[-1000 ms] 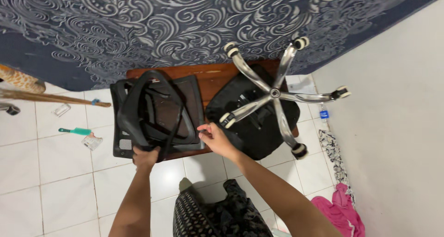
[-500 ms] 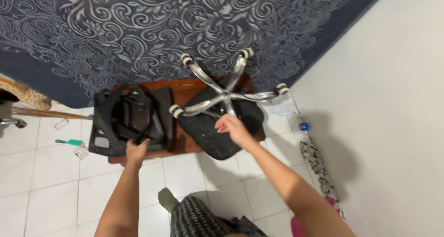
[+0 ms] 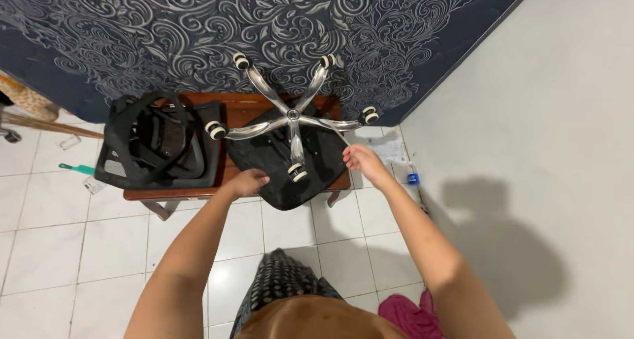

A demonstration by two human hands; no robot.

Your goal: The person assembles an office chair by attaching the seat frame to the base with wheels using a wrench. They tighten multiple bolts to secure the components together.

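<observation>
Head view: black office chair seat [image 3: 281, 170] lies upside down on low wooden table [image 3: 173, 195] at 12 o'clock, chrome five-star base [image 3: 290, 117] w/ casters pointing up. Left hand [image 3: 246, 182] closed on seat's near-left edge, right hand [image 3: 360, 160] fingers curled at seat's right edge, ~3 o'clock of base; can't tell if it truly grips. Black mesh backrest [image 3: 158, 144] at 9 o'clock of seat, also on table. Patterned dark mattress [image 3: 198, 28] behind. Green-handled tool [image 3: 78, 170] on white tile floor [image 3: 59, 246] far left
</observation>
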